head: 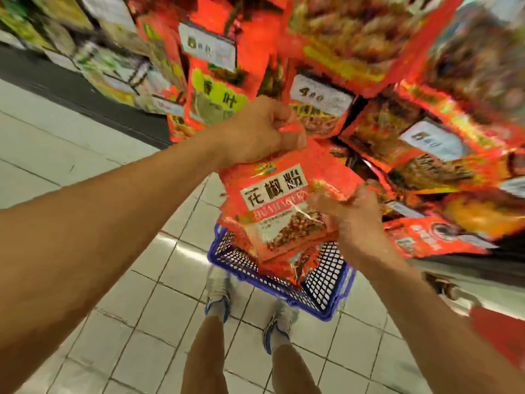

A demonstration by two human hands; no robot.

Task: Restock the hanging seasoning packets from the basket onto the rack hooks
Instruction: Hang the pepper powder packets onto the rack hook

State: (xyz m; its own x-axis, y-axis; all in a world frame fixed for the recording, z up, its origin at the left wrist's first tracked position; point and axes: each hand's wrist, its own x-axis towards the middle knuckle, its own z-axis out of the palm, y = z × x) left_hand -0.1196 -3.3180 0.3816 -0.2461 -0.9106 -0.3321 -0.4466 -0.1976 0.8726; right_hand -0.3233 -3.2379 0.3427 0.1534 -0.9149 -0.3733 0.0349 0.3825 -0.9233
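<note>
A bunch of red seasoning packets [279, 206] hangs in front of me, the front one with a white label. My left hand [258, 132] grips the packets by their top edge. My right hand [350, 214] holds their right side lower down, its fingers curled round the edge. Below them a blue mesh basket [326, 282] stands on the floor; what lies inside it is hidden by the packets. The rack [321, 109] with rows of hanging red packets and white price tags fills the upper right, blurred by motion; its hooks cannot be made out.
My two feet in white and blue shoes [217, 291] stand on a white tiled floor just behind the basket. A shelf of green and yellow packets [93, 58] runs along the upper left over a dark base. A red object [500, 328] sits low at the right edge.
</note>
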